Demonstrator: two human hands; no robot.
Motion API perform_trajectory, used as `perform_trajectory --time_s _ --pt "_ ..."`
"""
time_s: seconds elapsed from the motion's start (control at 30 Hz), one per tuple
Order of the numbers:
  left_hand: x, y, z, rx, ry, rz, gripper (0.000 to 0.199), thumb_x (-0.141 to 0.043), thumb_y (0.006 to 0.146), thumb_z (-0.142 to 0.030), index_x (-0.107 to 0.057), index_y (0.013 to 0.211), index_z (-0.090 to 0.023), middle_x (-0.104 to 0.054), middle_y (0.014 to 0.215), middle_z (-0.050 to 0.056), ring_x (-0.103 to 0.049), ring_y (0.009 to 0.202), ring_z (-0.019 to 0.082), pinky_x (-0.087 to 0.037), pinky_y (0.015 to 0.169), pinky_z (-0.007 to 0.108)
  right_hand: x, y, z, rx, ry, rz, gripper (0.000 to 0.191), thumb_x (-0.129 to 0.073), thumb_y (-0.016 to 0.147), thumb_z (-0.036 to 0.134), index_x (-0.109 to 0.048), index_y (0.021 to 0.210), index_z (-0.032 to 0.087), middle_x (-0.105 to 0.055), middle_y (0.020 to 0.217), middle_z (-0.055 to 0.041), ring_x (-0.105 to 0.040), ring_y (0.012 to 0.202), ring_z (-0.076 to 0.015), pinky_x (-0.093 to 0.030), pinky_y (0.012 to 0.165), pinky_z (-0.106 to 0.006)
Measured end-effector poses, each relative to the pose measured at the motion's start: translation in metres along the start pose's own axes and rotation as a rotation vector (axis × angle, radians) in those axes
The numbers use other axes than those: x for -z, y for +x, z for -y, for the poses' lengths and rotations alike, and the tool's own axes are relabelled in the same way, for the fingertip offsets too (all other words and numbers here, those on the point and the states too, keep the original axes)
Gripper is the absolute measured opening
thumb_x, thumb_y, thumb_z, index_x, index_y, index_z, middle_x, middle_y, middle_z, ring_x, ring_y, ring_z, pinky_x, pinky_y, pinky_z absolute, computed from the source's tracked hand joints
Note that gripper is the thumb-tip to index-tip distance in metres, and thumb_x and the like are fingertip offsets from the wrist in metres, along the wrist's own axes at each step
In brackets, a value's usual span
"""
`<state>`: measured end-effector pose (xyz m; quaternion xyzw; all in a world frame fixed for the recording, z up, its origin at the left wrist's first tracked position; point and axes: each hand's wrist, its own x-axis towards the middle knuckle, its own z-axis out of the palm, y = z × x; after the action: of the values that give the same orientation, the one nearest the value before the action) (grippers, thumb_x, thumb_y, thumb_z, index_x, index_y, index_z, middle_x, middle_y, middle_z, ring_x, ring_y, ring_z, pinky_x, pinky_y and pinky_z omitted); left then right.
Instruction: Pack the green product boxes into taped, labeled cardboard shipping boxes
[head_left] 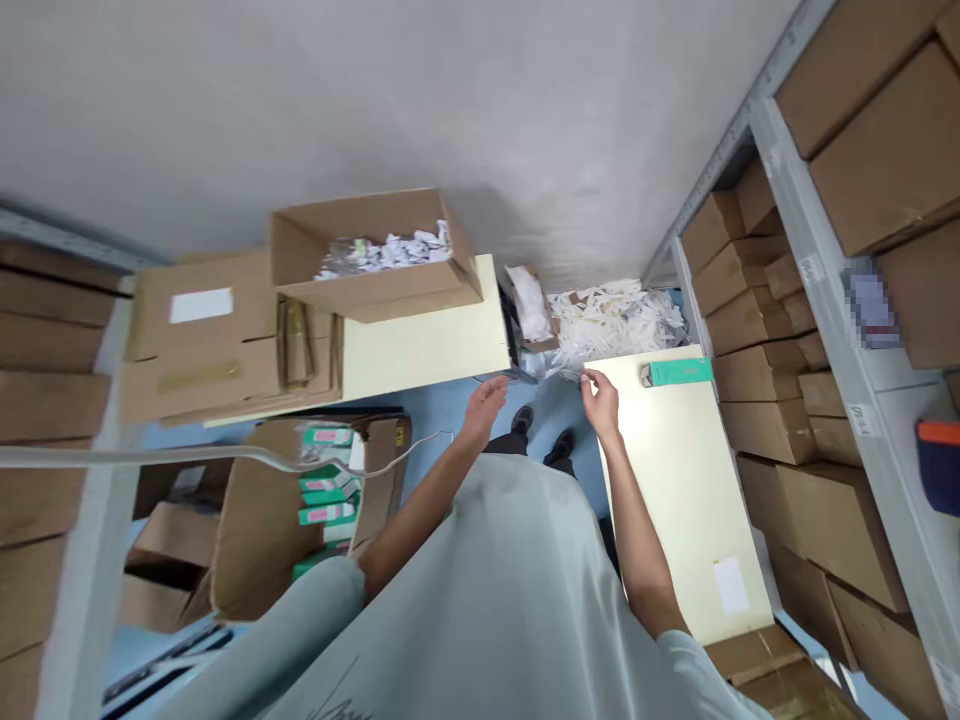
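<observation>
The fingers of the left hand [482,412] are held out close together near a cream table [427,348], while those of the right hand [602,402] are loosely curled, and whether anything is pinched there cannot be told. Near the right hand, a green box [682,372] is laid on a second table [682,480]; to the left, white pieces [405,250] are held in an open carton [367,296].

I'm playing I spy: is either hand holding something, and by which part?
The left hand looks empty. No held thing shows in the right hand, though it's curled.
</observation>
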<state>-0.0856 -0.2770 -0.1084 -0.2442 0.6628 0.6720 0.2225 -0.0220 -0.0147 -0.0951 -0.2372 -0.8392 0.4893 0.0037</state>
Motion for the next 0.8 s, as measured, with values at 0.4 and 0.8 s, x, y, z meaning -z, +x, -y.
perform_trajectory --time_s 0.4,0.8 --pt "0.192 0.003 0.006 -0.157 -0.306 -0.394 0.042 -0.088 0.081 -0.042 -0.078 0.119 -0.026 -0.077 0.149 0.016 -0.067 0.15 0.034 -0.051 0.131 0.056 -0.169 -0.035 0.114 0.049 0.022 0.32 0.025 -0.06 0.107 0.033 -0.081 0.117 0.024 -0.088 0.131 -0.0125 -0.083 0.126 -0.0291 -0.061 0.121 -0.045" --pt "0.466 0.026 0.011 -0.22 -0.605 -0.61 0.042 -0.086 0.084 -0.047 -0.078 0.12 -0.028 -0.08 0.146 0.015 -0.073 0.144 0.031 -0.053 0.129 0.058 -0.472 -0.069 0.297 0.106 -0.055 0.661 0.009 -0.069 0.103 0.028 -0.077 0.106 0.027 -0.088 0.12 -0.0058 -0.084 0.119 -0.023 -0.063 0.116 -0.037"
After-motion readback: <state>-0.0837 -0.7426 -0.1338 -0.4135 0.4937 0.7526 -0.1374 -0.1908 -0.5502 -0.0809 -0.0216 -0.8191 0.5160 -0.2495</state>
